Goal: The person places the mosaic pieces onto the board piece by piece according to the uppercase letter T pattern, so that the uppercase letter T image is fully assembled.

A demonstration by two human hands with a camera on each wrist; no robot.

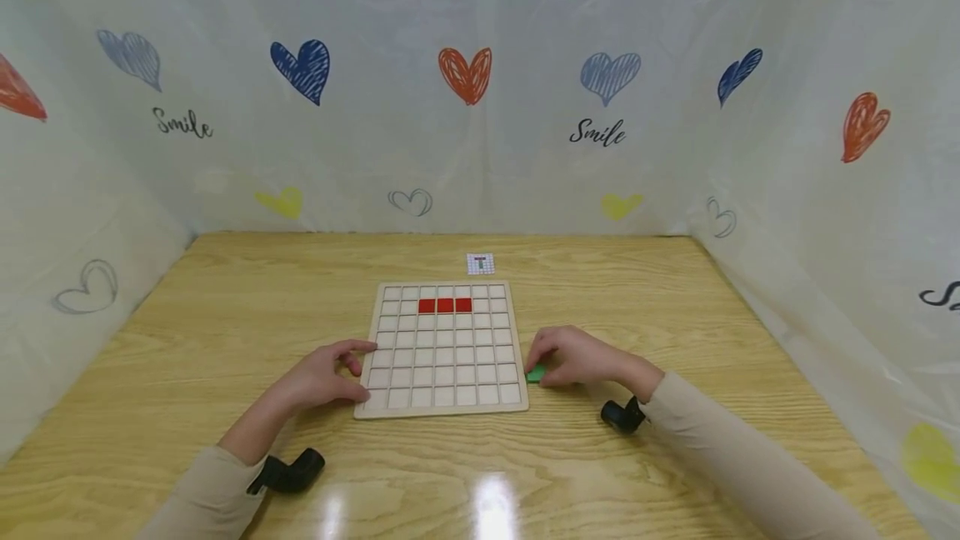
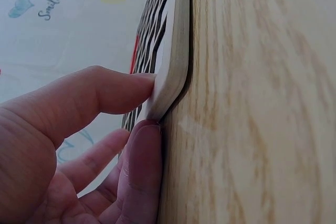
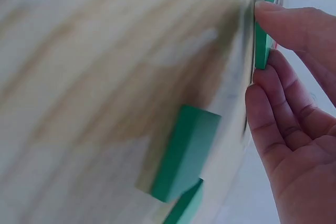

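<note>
A square wooden grid board (image 1: 444, 416) lies on the table, with three red tiles (image 1: 446, 305) side by side in its second row from the far edge. My left hand (image 1: 324, 375) rests at the board's left edge. Its thumb and index finger touch the rim (image 2: 176, 61) at separate spots, while other fingers curl beside it. Beside the right edge, my right hand (image 1: 573, 357) pinches a green tile (image 3: 262, 40) between thumb and fingers, low over the table. Two more green tiles (image 3: 188, 150) show near this hand in the right wrist view; the lower one is cut off by the frame.
Behind the board lies a small card (image 1: 480, 263) with a grid and a T shape, red across the top and green down the stem. A black wrist device (image 1: 296, 471) hangs at each sleeve. Pale sheets printed with hearts (image 1: 465, 75) enclose the table (image 1: 637, 273).
</note>
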